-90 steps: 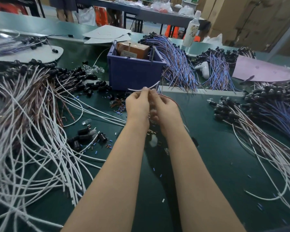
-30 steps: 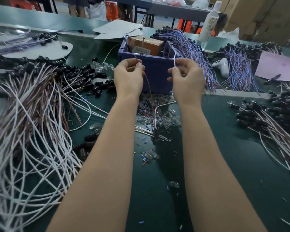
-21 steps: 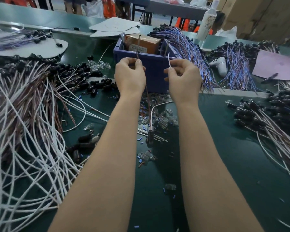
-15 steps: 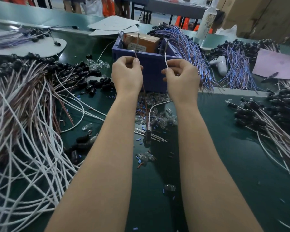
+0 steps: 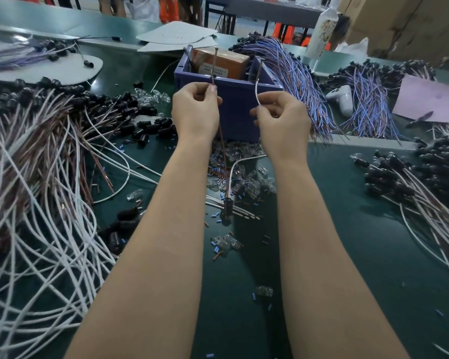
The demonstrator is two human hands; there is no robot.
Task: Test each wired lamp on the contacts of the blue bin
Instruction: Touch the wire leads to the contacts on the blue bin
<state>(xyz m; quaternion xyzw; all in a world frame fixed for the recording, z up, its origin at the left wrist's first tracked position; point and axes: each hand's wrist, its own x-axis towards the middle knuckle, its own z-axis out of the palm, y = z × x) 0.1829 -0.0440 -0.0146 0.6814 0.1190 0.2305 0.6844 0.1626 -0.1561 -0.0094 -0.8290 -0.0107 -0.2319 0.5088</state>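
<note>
The blue bin (image 5: pixel 237 110) stands at the table's middle back, with two upright metal pins on its rim: a left contact (image 5: pixel 215 58) and a right contact (image 5: pixel 260 67). My left hand (image 5: pixel 195 110) pinches the lamp's brown wire, whose tip is at the left contact. My right hand (image 5: pixel 283 120) pinches the white wire (image 5: pixel 256 93), whose end rises to the right contact. Both wires run down between my forearms to the black lamp socket (image 5: pixel 227 207), which hangs low over the green table. I see no glow from it.
A big tangle of white and brown wired lamps (image 5: pixel 36 177) covers the left. More wired lamps (image 5: pixel 412 193) lie at the right, blue-wired bundles (image 5: pixel 296 81) behind the bin. Loose clear bulbs (image 5: pixel 246 177) lie below the bin. A cardboard box (image 5: pixel 222 63) fills the bin.
Three seconds ago both hands were together low before the bin; they rose and spread apart, each with a wire end. Over the last second the wire tips settled against the two contacts.
</note>
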